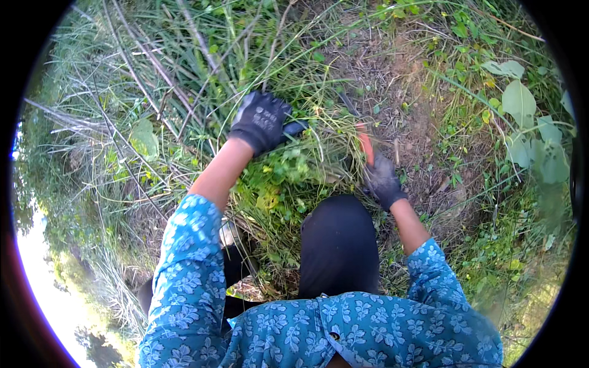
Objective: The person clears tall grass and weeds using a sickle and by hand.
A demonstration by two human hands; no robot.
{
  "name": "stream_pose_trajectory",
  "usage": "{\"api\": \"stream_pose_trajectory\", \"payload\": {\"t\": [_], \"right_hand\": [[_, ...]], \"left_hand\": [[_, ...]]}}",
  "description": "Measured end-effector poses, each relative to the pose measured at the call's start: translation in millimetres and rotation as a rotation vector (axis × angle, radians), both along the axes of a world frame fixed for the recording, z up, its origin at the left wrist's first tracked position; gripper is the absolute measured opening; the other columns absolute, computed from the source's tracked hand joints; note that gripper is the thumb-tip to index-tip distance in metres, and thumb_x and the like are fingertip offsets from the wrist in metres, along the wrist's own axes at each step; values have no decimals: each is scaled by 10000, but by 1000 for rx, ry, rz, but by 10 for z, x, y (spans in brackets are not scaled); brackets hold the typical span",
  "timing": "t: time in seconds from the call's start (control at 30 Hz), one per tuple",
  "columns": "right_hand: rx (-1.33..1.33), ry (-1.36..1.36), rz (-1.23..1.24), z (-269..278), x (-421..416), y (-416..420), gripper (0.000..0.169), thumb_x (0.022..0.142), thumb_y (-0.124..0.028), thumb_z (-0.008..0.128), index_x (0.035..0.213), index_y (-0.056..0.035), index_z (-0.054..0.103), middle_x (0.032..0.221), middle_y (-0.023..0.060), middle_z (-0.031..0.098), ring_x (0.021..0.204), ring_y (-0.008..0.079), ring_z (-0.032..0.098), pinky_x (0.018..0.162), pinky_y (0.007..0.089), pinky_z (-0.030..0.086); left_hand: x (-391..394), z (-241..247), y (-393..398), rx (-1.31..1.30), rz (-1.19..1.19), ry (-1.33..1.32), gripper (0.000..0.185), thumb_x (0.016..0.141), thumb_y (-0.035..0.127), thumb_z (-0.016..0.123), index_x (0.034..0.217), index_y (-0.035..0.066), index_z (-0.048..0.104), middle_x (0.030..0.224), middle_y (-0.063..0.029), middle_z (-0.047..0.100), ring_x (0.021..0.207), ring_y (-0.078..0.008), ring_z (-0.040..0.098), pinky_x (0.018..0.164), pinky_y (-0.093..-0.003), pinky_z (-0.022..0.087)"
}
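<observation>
My left hand [262,120], in a dark work glove that bears writing, is curled over a clump of green grass [280,161]. Its fingertips are lost among the stems, and the thumb points right. On the other side of the clump, my gloved right hand [384,179] grips an orange handle [366,143]. A thin dark strip [348,104], apparently the blade of a sickle, shows beyond the handle, partly covered by grass. Loose stems lie across the gap between both hands.
Dry woody stems [156,69] slant through tall grass at upper left. Bare soil with litter [391,87] runs along the right, where a broad-leaved plant [520,103] stands. My dark-trousered knee [339,244] is just below the clump.
</observation>
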State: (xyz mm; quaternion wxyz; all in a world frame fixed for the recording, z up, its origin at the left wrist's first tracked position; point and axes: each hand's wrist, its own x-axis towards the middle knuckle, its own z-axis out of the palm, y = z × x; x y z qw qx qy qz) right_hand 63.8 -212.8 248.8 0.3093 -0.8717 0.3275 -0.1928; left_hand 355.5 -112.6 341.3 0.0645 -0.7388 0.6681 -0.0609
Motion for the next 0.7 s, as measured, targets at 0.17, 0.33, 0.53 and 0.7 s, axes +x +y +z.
{"api": "stream_pose_trajectory", "payload": {"t": [0.17, 0.33, 0.53, 0.7], "right_hand": [[203, 422, 160, 987, -380, -35, 238, 886, -223, 530, 1002, -20, 485, 780, 205, 607, 697, 403, 598, 664, 475, 475], [-55, 449, 483, 1050, 87, 125, 262, 896, -283, 541, 998, -56, 456, 637, 134, 559, 634, 340, 602, 604, 447, 468], [166, 65, 170, 409, 125, 169, 335, 875, -310, 591, 1053, -36, 519, 735, 176, 601, 669, 356, 605, 623, 446, 471], [854, -494, -500, 320, -43, -125, 310, 895, -285, 616, 1026, -16, 538, 602, -3, 497, 426, 55, 464, 390, 206, 430]], "left_hand": [[-251, 152, 1027, -35, -9, 108, 544, 835, 607, 468, 887, 101, 660, 854, -115, 616, 879, -286, 567, 815, -437, 386], [177, -283, 1913, 335, 157, 107, 517, 815, 597, 501, 924, 113, 649, 864, -131, 610, 871, -321, 553, 785, -470, 377], [-46, 304, 1237, 335, 128, 299, 496, 809, 540, 560, 1044, 108, 627, 902, -123, 642, 875, -330, 585, 799, -470, 405], [-298, 1009, 976, 285, -9, 258, 653, 807, 575, 566, 1261, 108, 513, 1184, -150, 566, 1067, -314, 553, 898, -449, 415]]}}
